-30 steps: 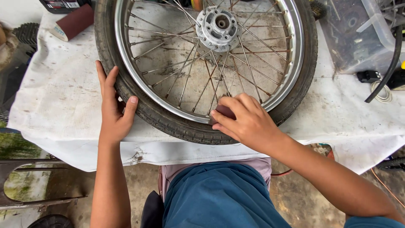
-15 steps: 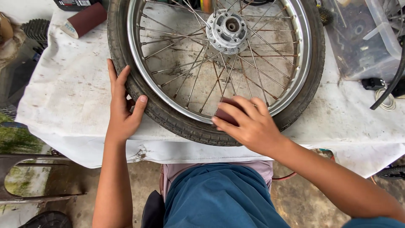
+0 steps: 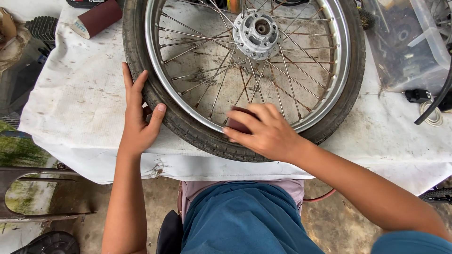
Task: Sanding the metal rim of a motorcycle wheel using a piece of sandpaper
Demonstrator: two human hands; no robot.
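Note:
A spoked motorcycle wheel with a black tyre point(image 3: 188, 127) lies flat on a table covered with a white cloth point(image 3: 80, 108). Its chrome rim point(image 3: 155, 61) and metal hub point(image 3: 258, 29) face up; some spokes look rusty. My left hand point(image 3: 139, 117) rests against the tyre's outer left side, fingers flat and thumb on the tread. My right hand point(image 3: 263, 129) presses a small dark red piece of sandpaper point(image 3: 238, 123) onto the near part of the rim, fingers curled over it.
A roll of dark red sandpaper point(image 3: 96, 18) lies at the table's back left. A clear plastic box of parts point(image 3: 407, 42) stands at the right, with a black cable point(image 3: 438, 101) beside it. My lap in blue cloth point(image 3: 240, 221) is below the table edge.
My right hand with the sandpaper has slid a little left along the near rim. The left hand keeps its hold on the tyre.

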